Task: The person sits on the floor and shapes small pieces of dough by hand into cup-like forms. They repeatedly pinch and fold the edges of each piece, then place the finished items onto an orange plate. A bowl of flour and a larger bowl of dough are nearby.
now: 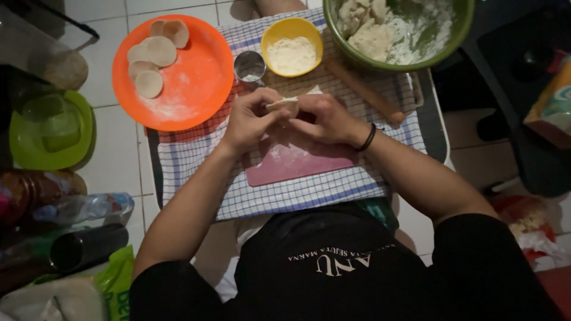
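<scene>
Pinching one small flat dough piece (283, 104) w/ both hands, fingers closed on it from 2 sides. Left hand (253, 119) on left edge, right hand (326, 117) on right edge, thumbs nearly touching. Black band (367, 138) round right wrist. Dough held up a bit over pink board (297, 163), not lying on it.

Pink board sits on blue-and-white checked cloth (285, 196), dusted w/ flour. Just behind hands: small shiny metal cup (250, 66), round, open side up. Next to it, yellow bowl (292, 46) w/ white flour inside. Wooden rolling pin (364, 90) lies slanted, right of yellow bowl, near right hand. Big green bowl (458, 30) at top right, w/ lumpy dough & flour in it.

Orange plate (196, 89) on left, partly on cloth. Four round dough circles (153, 56) on its far-left part, some overlapping. Well off to left on tiled floor: lime green lidded tub (50, 128), bottles (77, 208) lying down.
</scene>
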